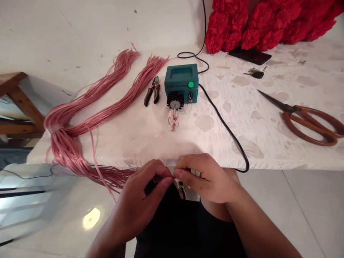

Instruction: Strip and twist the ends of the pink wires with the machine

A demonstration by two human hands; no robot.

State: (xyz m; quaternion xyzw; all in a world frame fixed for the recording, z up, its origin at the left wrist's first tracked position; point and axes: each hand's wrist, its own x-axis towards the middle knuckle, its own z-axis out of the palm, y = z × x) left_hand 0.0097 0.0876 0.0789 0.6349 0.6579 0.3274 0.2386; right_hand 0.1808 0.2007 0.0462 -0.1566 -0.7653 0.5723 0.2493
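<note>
Just off the table's front edge, my left hand [145, 195] and my right hand [208, 179] meet, thumb and forefinger of each pinched together. Whatever lies between the fingertips is too small to make out. To the left, a bundle of pink cords [67, 139] is tied near its middle, and its lower end hangs over the edge behind my left hand. Beyond my hands stands a dark green box-shaped machine [181, 84] with a green button, a black toothed wheel [175, 101] and a pink clip-like piece [173, 120] at its front.
Orange-and-black pliers [152, 92] lie left of the machine. A black cable [224, 122] runs from it over the front edge. On the right are large scissors [306, 120], keys [255, 72], a black phone [249, 55] and red artificial flowers [266, 23]. A wooden stool [24, 104] stands left.
</note>
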